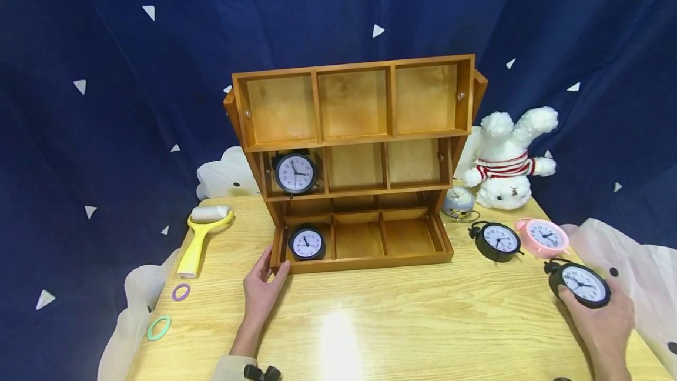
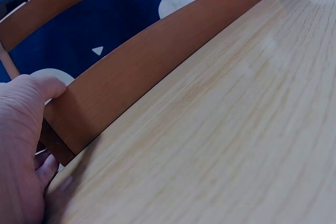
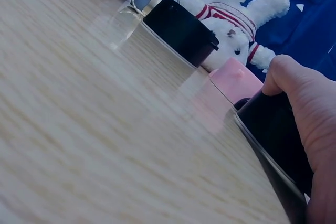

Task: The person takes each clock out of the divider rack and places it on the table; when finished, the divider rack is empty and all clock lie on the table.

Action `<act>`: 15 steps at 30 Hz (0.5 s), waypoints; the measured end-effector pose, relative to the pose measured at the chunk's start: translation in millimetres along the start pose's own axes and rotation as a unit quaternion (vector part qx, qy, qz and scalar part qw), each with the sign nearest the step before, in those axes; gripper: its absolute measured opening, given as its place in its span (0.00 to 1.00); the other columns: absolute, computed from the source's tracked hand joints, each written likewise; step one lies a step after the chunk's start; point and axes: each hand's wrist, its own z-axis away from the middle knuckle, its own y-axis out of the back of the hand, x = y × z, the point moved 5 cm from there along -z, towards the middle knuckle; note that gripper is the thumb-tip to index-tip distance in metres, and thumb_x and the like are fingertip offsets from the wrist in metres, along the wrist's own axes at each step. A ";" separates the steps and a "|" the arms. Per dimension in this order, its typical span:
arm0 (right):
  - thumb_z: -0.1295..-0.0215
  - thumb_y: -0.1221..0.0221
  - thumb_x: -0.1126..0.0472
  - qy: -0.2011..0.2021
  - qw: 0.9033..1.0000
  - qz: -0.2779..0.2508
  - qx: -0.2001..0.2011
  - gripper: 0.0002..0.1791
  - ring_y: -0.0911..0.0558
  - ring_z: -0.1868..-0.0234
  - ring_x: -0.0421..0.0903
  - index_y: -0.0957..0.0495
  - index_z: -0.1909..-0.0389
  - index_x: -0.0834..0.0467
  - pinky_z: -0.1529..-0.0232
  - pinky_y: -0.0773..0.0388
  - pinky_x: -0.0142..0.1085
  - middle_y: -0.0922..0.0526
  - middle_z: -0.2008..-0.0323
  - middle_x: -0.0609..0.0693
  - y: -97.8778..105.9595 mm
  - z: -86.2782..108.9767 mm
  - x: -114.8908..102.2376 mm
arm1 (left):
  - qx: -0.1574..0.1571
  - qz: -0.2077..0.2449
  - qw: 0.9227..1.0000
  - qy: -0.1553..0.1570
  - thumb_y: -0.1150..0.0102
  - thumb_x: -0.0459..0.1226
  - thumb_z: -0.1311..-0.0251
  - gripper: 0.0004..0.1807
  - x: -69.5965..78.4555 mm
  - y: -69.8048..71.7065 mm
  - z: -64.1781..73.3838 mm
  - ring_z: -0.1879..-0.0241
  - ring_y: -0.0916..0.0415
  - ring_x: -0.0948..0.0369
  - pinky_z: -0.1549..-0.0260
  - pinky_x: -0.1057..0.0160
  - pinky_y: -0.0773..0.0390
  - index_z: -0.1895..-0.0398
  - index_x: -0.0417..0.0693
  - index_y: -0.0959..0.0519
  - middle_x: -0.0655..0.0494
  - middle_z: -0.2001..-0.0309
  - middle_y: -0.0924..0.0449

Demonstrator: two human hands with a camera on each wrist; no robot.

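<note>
A three-tier wooden shelf (image 1: pixel 365 264) with square compartments stands at the middle of the table. My left hand (image 1: pixel 263 287) grips its lower front left corner; in the left wrist view the thumb (image 2: pixel 50 86) lies against the front board (image 2: pixel 136 72). At the right, my right hand (image 1: pixel 603 319) holds a black alarm clock (image 1: pixel 584 284) with a white dial, its thumb and fingers on either side of the case. One black alarm clock (image 1: pixel 295 173) sits in the middle tier's left compartment, another (image 1: pixel 307 244) in the bottom tier's left compartment.
Right of the shelf are a black alarm clock (image 1: pixel 497 241), a pink one (image 1: pixel 542 237) and a grey-blue one (image 1: pixel 458 200). An upside-down white plush rabbit (image 1: pixel 505 160) leans behind them. At the left lie a yellow-handled lint roller (image 1: pixel 195 246), a purple ring (image 1: pixel 181 292) and a green ring (image 1: pixel 158 328).
</note>
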 end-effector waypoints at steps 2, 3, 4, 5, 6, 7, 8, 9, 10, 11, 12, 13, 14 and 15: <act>0.45 0.30 0.58 0.005 1.000 0.000 -0.006 0.51 0.35 0.30 0.72 0.41 0.21 0.64 0.24 0.43 0.52 0.33 0.31 0.75 0.4 -0.3 -1.6 | 0.001 -0.001 1.000 -0.002 0.25 0.39 0.37 0.37 -0.6 0.1 0.3 0.29 0.30 0.47 0.34 0.62 0.28 0.27 0.40 0.27 0.39 0.29 0.27; 0.45 0.30 0.58 0.005 1.000 0.001 -0.008 0.51 0.36 0.29 0.72 0.42 0.21 0.63 0.23 0.44 0.51 0.34 0.30 0.75 0.1 -0.2 -2.2 | 0.001 0.000 1.000 -0.001 0.25 0.39 0.37 0.37 -0.9 0.1 0.3 0.29 0.29 0.48 0.34 0.61 0.28 0.27 0.41 0.27 0.40 0.29 0.27; 0.44 0.30 0.57 0.004 1.000 0.000 -0.008 0.52 0.37 0.28 0.72 0.42 0.20 0.62 0.22 0.45 0.49 0.34 0.29 0.75 0.3 -0.1 -2.8 | 0.001 -0.001 1.000 -0.002 0.25 0.40 0.37 0.37 -1.2 0.1 0.3 0.29 0.30 0.47 0.33 0.59 0.29 0.26 0.41 0.28 0.40 0.29 0.27; 0.44 0.30 0.57 0.003 1.000 -0.003 -0.006 0.52 0.37 0.27 0.71 0.43 0.20 0.62 0.21 0.46 0.48 0.35 0.29 0.74 0.8 -0.1 -3.6 | 0.002 -0.002 1.000 -0.001 0.25 0.40 0.37 0.37 -1.6 0.1 0.3 0.29 0.30 0.48 0.33 0.58 0.29 0.26 0.42 0.27 0.40 0.29 0.27; 0.44 0.30 0.57 0.005 1.000 -0.007 0.000 0.51 0.37 0.27 0.70 0.42 0.20 0.62 0.22 0.45 0.48 0.34 0.29 0.73 1.2 0.3 -4.6 | 0.001 -0.003 1.000 -0.001 0.25 0.40 0.37 0.37 -1.9 0.0 0.3 0.29 0.30 0.48 0.33 0.57 0.29 0.26 0.42 0.27 0.41 0.29 0.27; 0.44 0.30 0.57 0.008 1.000 -0.012 0.008 0.51 0.36 0.28 0.70 0.41 0.20 0.62 0.22 0.45 0.48 0.34 0.29 0.72 1.8 0.8 -5.2 | 0.000 -0.002 1.000 0.000 0.25 0.40 0.37 0.37 -2.0 0.0 0.4 0.28 0.30 0.48 0.32 0.57 0.30 0.26 0.42 0.27 0.41 0.29 0.27; 0.44 0.29 0.57 0.011 1.000 -0.015 0.014 0.50 0.36 0.28 0.69 0.41 0.21 0.62 0.23 0.44 0.49 0.33 0.29 0.72 2.0 1.2 -5.8 | -0.001 -0.002 1.000 -0.001 0.25 0.40 0.37 0.37 -2.0 -0.2 0.3 0.28 0.30 0.48 0.32 0.56 0.30 0.26 0.42 0.28 0.41 0.29 0.27; 0.44 0.29 0.57 0.013 1.000 -0.016 0.018 0.50 0.36 0.28 0.69 0.40 0.21 0.61 0.23 0.44 0.48 0.33 0.29 0.71 2.1 1.5 -5.8 | -0.001 -0.001 1.000 -0.001 0.25 0.40 0.37 0.37 -2.0 -0.3 0.3 0.28 0.30 0.48 0.32 0.56 0.30 0.26 0.42 0.28 0.41 0.29 0.27; 0.44 0.29 0.56 0.015 1.000 -0.016 0.019 0.50 0.36 0.29 0.69 0.40 0.21 0.61 0.23 0.44 0.49 0.33 0.29 0.71 2.3 1.7 -5.6 | -0.001 -0.001 1.000 -0.002 0.25 0.40 0.37 0.37 -2.1 -0.4 0.1 0.28 0.30 0.48 0.32 0.57 0.30 0.26 0.42 0.28 0.41 0.29 0.27; 0.45 0.28 0.56 0.017 1.000 -0.016 0.019 0.51 0.36 0.28 0.69 0.40 0.21 0.61 0.23 0.44 0.50 0.33 0.29 0.71 1.8 1.9 -5.3 | -0.001 -0.001 1.000 -0.003 0.25 0.40 0.37 0.37 -2.1 -0.3 0.1 0.29 0.30 0.48 0.32 0.57 0.30 0.26 0.42 0.28 0.41 0.29 0.27; 0.45 0.28 0.56 0.021 1.000 -0.012 0.016 0.51 0.36 0.28 0.70 0.40 0.21 0.62 0.23 0.44 0.52 0.33 0.29 0.72 1.1 2.0 -5.1 | 0.000 -0.001 1.000 -0.005 0.25 0.40 0.37 0.37 -1.7 -0.3 0.1 0.29 0.30 0.47 0.32 0.58 0.30 0.26 0.42 0.28 0.40 0.29 0.27; 0.45 0.28 0.56 0.023 1.000 -0.007 0.011 0.52 0.36 0.27 0.70 0.41 0.21 0.62 0.22 0.45 0.53 0.34 0.28 0.72 0.5 1.9 -4.5 | 0.001 0.000 1.000 -0.006 0.25 0.39 0.37 0.37 -1.6 -0.2 0.0 0.29 0.30 0.47 0.33 0.58 0.30 0.26 0.41 0.27 0.40 0.29 0.27; 0.45 0.28 0.56 0.023 1.000 -0.001 0.006 0.53 0.37 0.26 0.71 0.42 0.20 0.62 0.21 0.45 0.53 0.35 0.28 0.73 -0.1 2.0 -3.8 | 0.002 -0.001 1.000 -0.009 0.25 0.39 0.37 0.37 -1.4 -0.1 0.0 0.29 0.30 0.46 0.33 0.59 0.29 0.26 0.40 0.27 0.39 0.30 0.27; 0.45 0.28 0.56 0.022 1.000 0.002 0.002 0.53 0.37 0.26 0.71 0.42 0.20 0.62 0.21 0.46 0.52 0.35 0.27 0.74 -0.6 2.0 -3.0 | 0.004 -0.001 1.000 -0.010 0.25 0.38 0.37 0.37 -1.3 0.1 0.2 0.29 0.30 0.45 0.33 0.60 0.29 0.27 0.40 0.27 0.39 0.30 0.27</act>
